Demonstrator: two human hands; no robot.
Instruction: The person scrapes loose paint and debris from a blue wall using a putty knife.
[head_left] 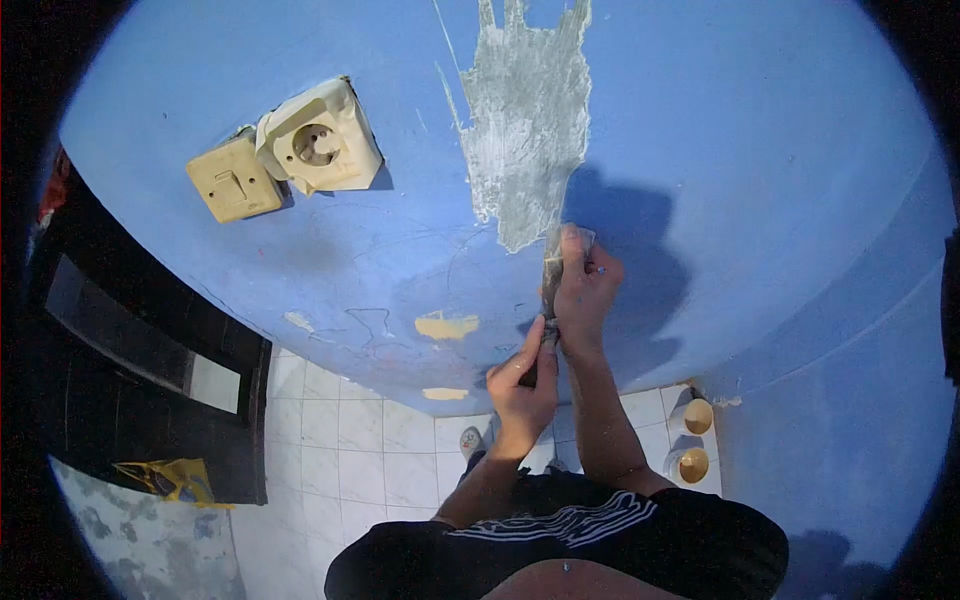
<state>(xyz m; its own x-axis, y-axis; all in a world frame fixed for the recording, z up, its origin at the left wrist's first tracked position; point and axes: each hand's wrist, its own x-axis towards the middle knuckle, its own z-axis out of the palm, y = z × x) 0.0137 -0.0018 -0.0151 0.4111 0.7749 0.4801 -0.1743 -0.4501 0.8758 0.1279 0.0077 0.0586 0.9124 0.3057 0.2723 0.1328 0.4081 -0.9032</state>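
Both of my hands grip a narrow scraper point(551, 272) held against the blue wall point(760, 150). My right hand point(588, 290) is closed round its upper part, close to the wall. Below it, my left hand point(522, 392) is closed on the dark lower end. The tip of the scraper meets the lower edge of a bare grey patch point(525, 120), where the blue paint is gone and the border is ragged. My fingers hide part of the tool, and a pale piece shows beside my right fingertips.
A loose, tilted socket point(318, 145) and a light switch point(235, 182) are on the wall, left of the patch. Two tan containers point(693, 464) stand on the white tiled floor point(360, 425) at lower right. Dark furniture point(120, 370) lines the left side.
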